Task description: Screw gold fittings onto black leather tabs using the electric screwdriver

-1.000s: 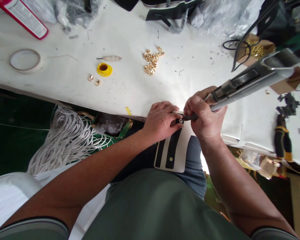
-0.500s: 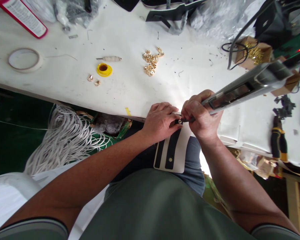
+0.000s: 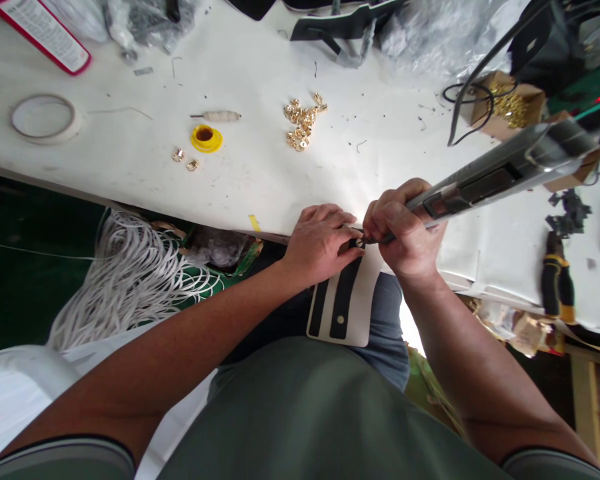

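Observation:
My right hand [image 3: 405,230] is wrapped round a grey electric screwdriver [image 3: 475,190], whose tip points left and down at the table's front edge. Its cord [image 3: 455,120] loops away at the back end. With thumb and fingers closed, my left hand [image 3: 320,243] holds the far end of a beige leather panel [image 3: 353,313] that bears dark straps. A small metal fitting [image 3: 359,243] shows between the left fingertips, close to the screwdriver's tip. On the near end of one dark strap [image 3: 347,293] sits a pale round stud [image 3: 341,320]. The panel's near part rests over my lap.
Gold metal fittings [image 3: 300,123] lie piled on the white table [image 3: 260,180]. Further left are a yellow ring-shaped piece [image 3: 207,138], an awl-like tool [image 3: 220,116] and a tape roll [image 3: 45,119]. Black-and-yellow pliers [image 3: 557,280] and a box of brass-coloured parts [image 3: 510,107] are at right.
The screwdriver's body has turned slightly in my right hand, and its cord has shifted a little left. Both hands stay in nearly the same place.

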The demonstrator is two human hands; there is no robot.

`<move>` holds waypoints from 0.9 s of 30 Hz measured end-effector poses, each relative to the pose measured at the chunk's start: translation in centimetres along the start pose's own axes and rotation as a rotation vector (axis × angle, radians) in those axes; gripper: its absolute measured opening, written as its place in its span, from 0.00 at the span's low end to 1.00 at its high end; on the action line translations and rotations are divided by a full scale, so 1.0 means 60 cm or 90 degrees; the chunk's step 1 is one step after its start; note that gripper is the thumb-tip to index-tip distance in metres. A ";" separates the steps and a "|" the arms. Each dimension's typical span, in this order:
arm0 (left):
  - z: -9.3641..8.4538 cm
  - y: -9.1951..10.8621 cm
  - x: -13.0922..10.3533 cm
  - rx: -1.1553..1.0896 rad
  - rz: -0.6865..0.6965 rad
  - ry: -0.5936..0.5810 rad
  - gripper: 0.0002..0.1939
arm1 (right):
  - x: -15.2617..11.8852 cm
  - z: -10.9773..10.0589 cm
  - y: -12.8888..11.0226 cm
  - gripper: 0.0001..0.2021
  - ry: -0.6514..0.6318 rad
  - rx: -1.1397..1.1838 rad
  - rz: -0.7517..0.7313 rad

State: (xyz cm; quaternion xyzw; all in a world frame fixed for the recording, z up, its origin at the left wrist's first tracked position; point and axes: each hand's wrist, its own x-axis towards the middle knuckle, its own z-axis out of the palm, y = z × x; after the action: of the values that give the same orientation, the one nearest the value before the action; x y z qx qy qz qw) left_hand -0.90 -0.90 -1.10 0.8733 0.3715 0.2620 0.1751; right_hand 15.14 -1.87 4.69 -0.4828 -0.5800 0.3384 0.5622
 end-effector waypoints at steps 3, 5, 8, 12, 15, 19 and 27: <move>0.001 0.000 0.000 0.000 0.000 0.000 0.13 | -0.001 -0.002 0.001 0.21 -0.011 0.009 -0.006; 0.000 0.001 0.001 0.000 -0.001 0.002 0.13 | -0.002 -0.003 0.003 0.21 -0.019 0.015 -0.017; -0.001 0.002 0.002 -0.001 -0.004 0.007 0.12 | -0.003 -0.006 0.006 0.20 -0.021 0.019 -0.023; -0.001 0.002 0.001 -0.002 -0.004 0.003 0.13 | -0.003 -0.012 0.013 0.22 0.003 -0.049 -0.012; 0.001 0.001 -0.001 -0.002 -0.004 0.004 0.14 | -0.003 -0.015 0.016 0.24 0.016 -0.092 -0.014; 0.002 0.001 0.000 -0.004 -0.007 0.004 0.14 | -0.003 -0.014 0.016 0.21 0.009 -0.058 -0.017; 0.001 0.001 0.001 -0.001 -0.003 -0.001 0.14 | 0.006 -0.007 0.006 0.17 -0.067 0.105 -0.021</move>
State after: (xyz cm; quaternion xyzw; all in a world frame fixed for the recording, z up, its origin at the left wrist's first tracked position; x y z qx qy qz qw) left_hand -0.80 -0.88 -1.11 0.8724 0.3733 0.2612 0.1771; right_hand 15.63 -1.46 4.54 -0.4068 -0.5864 0.4007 0.5745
